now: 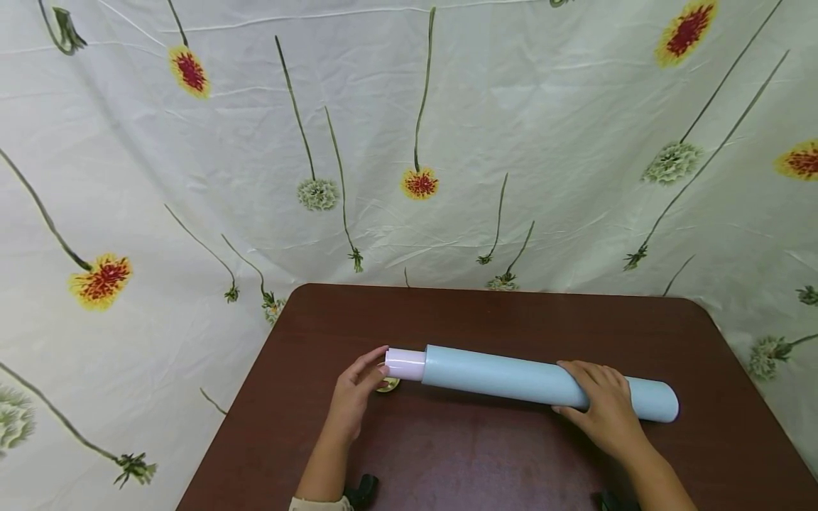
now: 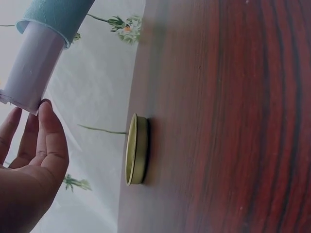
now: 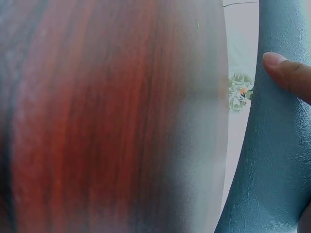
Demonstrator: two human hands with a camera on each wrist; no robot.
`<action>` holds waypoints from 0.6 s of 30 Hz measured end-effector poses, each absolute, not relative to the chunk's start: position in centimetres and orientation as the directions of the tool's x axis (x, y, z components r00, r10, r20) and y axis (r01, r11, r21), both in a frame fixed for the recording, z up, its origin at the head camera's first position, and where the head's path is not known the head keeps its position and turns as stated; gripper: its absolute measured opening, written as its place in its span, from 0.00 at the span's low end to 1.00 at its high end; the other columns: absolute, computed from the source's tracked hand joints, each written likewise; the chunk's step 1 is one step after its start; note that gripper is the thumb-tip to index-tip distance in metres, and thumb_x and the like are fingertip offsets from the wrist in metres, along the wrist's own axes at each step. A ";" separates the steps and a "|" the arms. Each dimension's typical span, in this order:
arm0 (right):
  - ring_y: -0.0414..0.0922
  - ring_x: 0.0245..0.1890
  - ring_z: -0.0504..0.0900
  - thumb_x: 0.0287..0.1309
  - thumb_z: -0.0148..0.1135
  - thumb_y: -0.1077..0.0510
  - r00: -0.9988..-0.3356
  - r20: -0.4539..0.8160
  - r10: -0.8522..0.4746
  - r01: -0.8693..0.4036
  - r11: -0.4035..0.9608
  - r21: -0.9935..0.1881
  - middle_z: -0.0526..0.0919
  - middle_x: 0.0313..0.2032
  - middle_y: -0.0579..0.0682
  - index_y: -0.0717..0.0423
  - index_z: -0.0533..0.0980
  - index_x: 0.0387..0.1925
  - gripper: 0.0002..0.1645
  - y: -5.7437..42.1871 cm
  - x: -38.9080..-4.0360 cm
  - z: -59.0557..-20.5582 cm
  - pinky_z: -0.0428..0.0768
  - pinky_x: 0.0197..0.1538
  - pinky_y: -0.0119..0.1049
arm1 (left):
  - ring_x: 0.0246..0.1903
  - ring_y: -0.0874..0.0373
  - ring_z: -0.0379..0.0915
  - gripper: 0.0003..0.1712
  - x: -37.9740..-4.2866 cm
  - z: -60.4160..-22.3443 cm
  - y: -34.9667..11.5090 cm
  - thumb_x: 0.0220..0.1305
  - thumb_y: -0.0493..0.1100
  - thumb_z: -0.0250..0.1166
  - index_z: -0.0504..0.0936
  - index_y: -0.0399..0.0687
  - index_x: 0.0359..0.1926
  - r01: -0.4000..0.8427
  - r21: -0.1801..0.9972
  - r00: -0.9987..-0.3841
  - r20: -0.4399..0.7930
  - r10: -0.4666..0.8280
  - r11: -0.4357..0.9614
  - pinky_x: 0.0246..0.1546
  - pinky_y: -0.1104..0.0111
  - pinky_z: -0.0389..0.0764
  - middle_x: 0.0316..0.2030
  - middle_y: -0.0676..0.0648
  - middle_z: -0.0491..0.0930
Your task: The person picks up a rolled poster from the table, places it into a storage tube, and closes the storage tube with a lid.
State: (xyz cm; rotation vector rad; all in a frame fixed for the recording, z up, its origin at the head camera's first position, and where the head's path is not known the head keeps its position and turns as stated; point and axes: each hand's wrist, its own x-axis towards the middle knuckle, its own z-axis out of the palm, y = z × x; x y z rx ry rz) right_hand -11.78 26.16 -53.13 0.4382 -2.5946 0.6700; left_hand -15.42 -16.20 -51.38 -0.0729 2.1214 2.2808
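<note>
A light blue cardboard tube (image 1: 492,372) is held raised above the table (image 1: 486,454), lying slantwise across the middle of the head view. A pale lilac-white inner tube (image 1: 405,364) sticks out of its left end. The left hand (image 1: 358,390) pinches the outer end of this inner tube between thumb and fingers. The right hand (image 1: 603,408) is clamped round the blue tube near its other end; the right wrist view shows the thumb pressed on the finely creased surface. Below the inner tube's end, a shallow round gold-coloured cap (image 2: 138,150) sits on the table, its wider rim facing up; in the head view the left hand's fingers partly cover it. Dark gear (image 1: 363,491) shows by the left wrist, next to a cream sleeve cuff (image 1: 319,504). Beyond the reddish-brown table hangs a white cloth (image 1: 549,128) printed with long-stemmed flowers.
</note>
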 end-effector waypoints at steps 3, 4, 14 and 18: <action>0.58 0.54 0.75 0.31 0.87 0.54 -0.860 0.473 -0.193 -0.398 0.834 -0.382 0.80 0.55 0.56 0.49 0.75 0.63 0.51 26.1 -11.7 -53.1 0.61 0.59 0.62 | 0.43 0.60 0.81 0.23 -15.4 -51.3 -16.0 0.67 0.38 0.66 0.80 0.44 0.63 -0.053 0.997 -0.998 -0.054 -0.012 -0.061 0.48 0.63 0.83 0.51 0.43 0.83; 0.58 0.54 0.75 0.31 0.87 0.54 -0.860 0.472 -0.193 -0.397 0.833 -0.384 0.80 0.55 0.56 0.50 0.75 0.63 0.51 26.1 -11.7 -53.1 0.61 0.59 0.62 | 0.43 0.60 0.81 0.23 -15.3 -51.2 -16.0 0.67 0.37 0.66 0.80 0.44 0.63 -0.053 0.997 -0.998 -0.054 -0.010 -0.056 0.48 0.62 0.83 0.50 0.42 0.83; 0.58 0.55 0.75 0.31 0.87 0.54 -0.869 0.456 -0.193 -0.391 0.832 -0.393 0.80 0.56 0.55 0.50 0.75 0.63 0.51 26.0 -11.5 -53.1 0.60 0.60 0.62 | 0.51 0.60 0.80 0.27 -15.0 -51.0 -15.5 0.67 0.35 0.65 0.76 0.39 0.66 -0.062 0.997 -0.997 -0.060 0.043 -0.045 0.50 0.67 0.82 0.57 0.41 0.78; 0.57 0.54 0.75 0.31 0.87 0.55 -0.866 0.460 -0.197 -0.396 0.832 -0.389 0.80 0.55 0.55 0.50 0.75 0.63 0.51 25.9 -11.4 -53.0 0.61 0.59 0.62 | 0.54 0.56 0.78 0.27 -14.9 -51.0 -15.5 0.66 0.36 0.66 0.77 0.41 0.66 -0.058 0.998 -0.997 -0.056 0.059 -0.025 0.50 0.70 0.81 0.57 0.43 0.77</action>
